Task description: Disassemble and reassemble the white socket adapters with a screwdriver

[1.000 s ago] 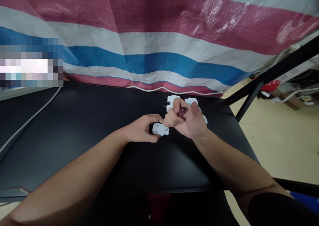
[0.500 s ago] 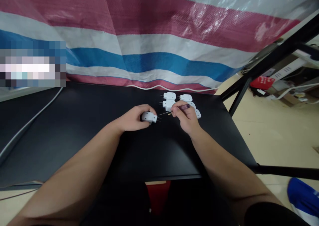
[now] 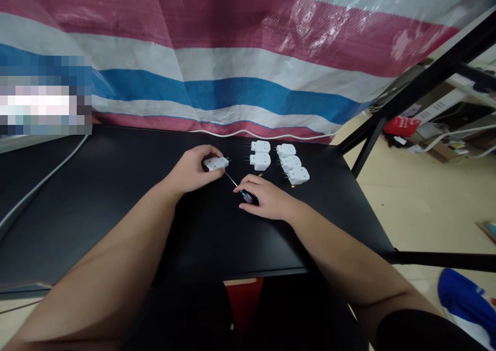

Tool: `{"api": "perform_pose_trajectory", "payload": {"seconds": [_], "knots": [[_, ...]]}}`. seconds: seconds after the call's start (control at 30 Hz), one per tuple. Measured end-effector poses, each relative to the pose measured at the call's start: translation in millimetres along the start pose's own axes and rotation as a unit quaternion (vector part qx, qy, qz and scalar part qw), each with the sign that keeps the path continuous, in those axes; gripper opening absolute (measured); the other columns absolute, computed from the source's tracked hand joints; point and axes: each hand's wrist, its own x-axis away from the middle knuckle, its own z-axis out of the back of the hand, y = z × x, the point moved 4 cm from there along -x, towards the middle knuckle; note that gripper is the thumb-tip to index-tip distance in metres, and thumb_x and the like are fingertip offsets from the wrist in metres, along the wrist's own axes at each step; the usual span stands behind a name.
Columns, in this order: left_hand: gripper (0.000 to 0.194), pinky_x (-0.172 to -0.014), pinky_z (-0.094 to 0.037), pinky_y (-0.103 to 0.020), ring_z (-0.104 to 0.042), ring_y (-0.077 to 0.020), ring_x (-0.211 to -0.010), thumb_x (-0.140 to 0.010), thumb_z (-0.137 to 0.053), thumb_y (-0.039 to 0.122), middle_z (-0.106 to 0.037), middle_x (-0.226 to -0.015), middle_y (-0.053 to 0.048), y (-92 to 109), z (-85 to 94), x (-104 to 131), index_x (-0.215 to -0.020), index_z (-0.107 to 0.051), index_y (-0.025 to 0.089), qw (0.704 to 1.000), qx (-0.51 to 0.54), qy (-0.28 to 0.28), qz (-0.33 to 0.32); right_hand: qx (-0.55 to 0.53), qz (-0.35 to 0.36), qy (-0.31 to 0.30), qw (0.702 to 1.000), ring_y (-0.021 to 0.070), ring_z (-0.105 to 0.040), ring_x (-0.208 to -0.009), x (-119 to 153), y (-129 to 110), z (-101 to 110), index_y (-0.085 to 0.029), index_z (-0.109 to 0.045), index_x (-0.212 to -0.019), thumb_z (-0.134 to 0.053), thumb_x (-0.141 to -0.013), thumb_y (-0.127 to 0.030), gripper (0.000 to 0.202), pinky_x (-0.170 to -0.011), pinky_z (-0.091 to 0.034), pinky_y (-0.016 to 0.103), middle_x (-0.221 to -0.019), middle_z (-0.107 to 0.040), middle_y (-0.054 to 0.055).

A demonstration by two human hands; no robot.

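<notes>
White, blocky, smooth plug (image 3: 217, 163) with thin prongs, clasped between left hand's (image 3: 197, 168) thumb and fingers. Right hand (image 3: 265, 197) half-open around slim-shafted, dark-handled screwdriver (image 3: 247, 196); cannot tell if gripped.

**Striped sheet behind, clutter at right**

Red, white and blue striped sheet (image 3: 232, 20), creased and shiny at upper right, hangs behind black tabletop (image 3: 108, 170). Thin white cord (image 3: 244, 131) wavers along its foot. Second pale cable crosses the tabletop at far left, near a pixelated patch (image 3: 42, 98). Right: slanting black frame (image 3: 426, 82); beyond it, red packet (image 3: 403, 126). Blue-and-white item (image 3: 461, 294) on pale floor (image 3: 426, 201), lower right; nature unclear.
</notes>
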Motion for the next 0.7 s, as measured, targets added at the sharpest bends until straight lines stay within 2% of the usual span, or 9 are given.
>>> {"api": "perform_pose_trajectory", "payload": {"seconds": [0.1, 0.2, 0.27, 0.33, 0.47, 0.53, 0.6, 0.7], "knots": [[0.038, -0.073, -0.050, -0.031, -0.067, -0.0193, -0.080, -0.079, -0.080, 0.040, -0.074, -0.099, -0.004, 4.8, -5.5, 1.1, -0.109, -0.073, 0.018, 0.999, 0.003, -0.017, -0.028, -0.003, 0.013, -0.009, 1.000, 0.0250, -0.065, -0.123, 1.0, -3.3, -3.9, -0.022, -0.064, -0.141, -0.075, -0.097, -0.030, 0.046, -0.111, -0.054, 0.044, -0.133, -0.062, 0.011], [0.039, -0.073, -0.049, -0.031, -0.064, -0.0187, -0.080, -0.080, -0.083, 0.042, -0.071, -0.097, -0.003, 6.8, -8.8, 1.2, -0.109, -0.069, 0.019, 0.999, 0.003, -0.004, -0.042, -0.032, -0.005, 0.002, 0.999, 0.0224, -0.068, -0.108, 1.2, -1.3, -3.4, -0.024, -0.064, -0.139, -0.076, -0.097, -0.032, 0.044, -0.100, -0.060, 0.043, -0.129, -0.064, 0.010], [0.042, -0.075, -0.049, -0.031, -0.063, -0.0189, -0.082, -0.079, -0.086, 0.043, -0.069, -0.098, -0.003, 10.0, -10.9, 1.5, -0.108, -0.066, 0.020, 0.998, -0.003, 0.010, -0.060, -0.066, -0.024, 0.043, 0.997, 0.0194, -0.067, -0.093, 0.6, 3.1, -1.2, -0.025, -0.062, -0.139, -0.073, -0.099, -0.030, 0.042, -0.089, -0.062, 0.041, -0.122, -0.067, 0.008], [0.045, -0.078, -0.048, -0.032, -0.062, -0.0197, -0.087, -0.078, -0.088, 0.044, -0.067, -0.100, -0.003, 16.1, -14.1, 2.9, -0.108, -0.064, 0.020, 0.996, -0.009, 0.020, -0.085, -0.111, -0.023, 0.099, 0.989, 0.0178, -0.066, -0.087, 0.0, 6.4, 1.0, -0.026, -0.058, -0.142, -0.070, -0.100, -0.029, 0.044, -0.083, -0.063, 0.040, -0.118, -0.068, 0.007], [0.045, -0.083, -0.048, -0.033, -0.060, -0.0198, -0.092, -0.078, -0.089, 0.038, -0.063, -0.102, -0.002, 32.7, -24.4, 8.2, -0.105, -0.058, 0.022, 0.993, -0.007, 0.027, -0.114, -0.189, 0.023, 0.160, 0.969, 0.0199, -0.070, -0.103, -1.0, 2.9, 2.5, -0.030, -0.057, -0.146, -0.068, -0.103, -0.030, 0.045, -0.088, -0.065, 0.041, -0.130, -0.063, 0.010], [0.050, -0.082, -0.048, -0.033, -0.058, -0.0197, -0.092, -0.074, -0.091, 0.033, -0.061, -0.104, -0.002, 39.3, -31.9, 10.9, -0.106, -0.054, 0.022, 0.993, 0.003, 0.015, -0.113, -0.215, 0.028, 0.167, 0.962, 0.0201, -0.071, -0.105, -0.7, -1.7, 2.6, -0.031, -0.062, -0.141, -0.072, -0.100, -0.032, 0.042, -0.086, -0.066, 0.039, -0.134, -0.059, 0.010], [0.058, -0.081, -0.048, -0.032, -0.057, -0.0194, -0.092, -0.069, -0.094, 0.031, -0.060, -0.107, -0.002, 42.1, -38.4, 13.1, -0.107, -0.050, 0.023, 0.995, 0.025, 0.015, -0.095, -0.230, 0.011, 0.171, 0.958, 0.0183, -0.072, -0.097, 0.0, -5.5, 2.5, -0.030, -0.065, -0.134, -0.080, -0.094, -0.034, 0.043, -0.077, -0.067, 0.036, -0.134, -0.056, 0.009], [0.065, -0.079, -0.048, -0.032, -0.056, -0.0193, -0.093, -0.066, -0.095, 0.030, -0.058, -0.110, -0.003, 41.6, -46.9, 16.1, -0.110, -0.047, 0.024, 0.995, 0.067, 0.005, -0.074, -0.233, -0.029, 0.184, 0.954, 0.0180, -0.071, -0.091, 2.0, -7.7, 1.7, -0.029, -0.065, -0.128, -0.091, -0.083, -0.039, 0.053, -0.067, -0.065, 0.033, -0.133, -0.056, 0.009]]}}
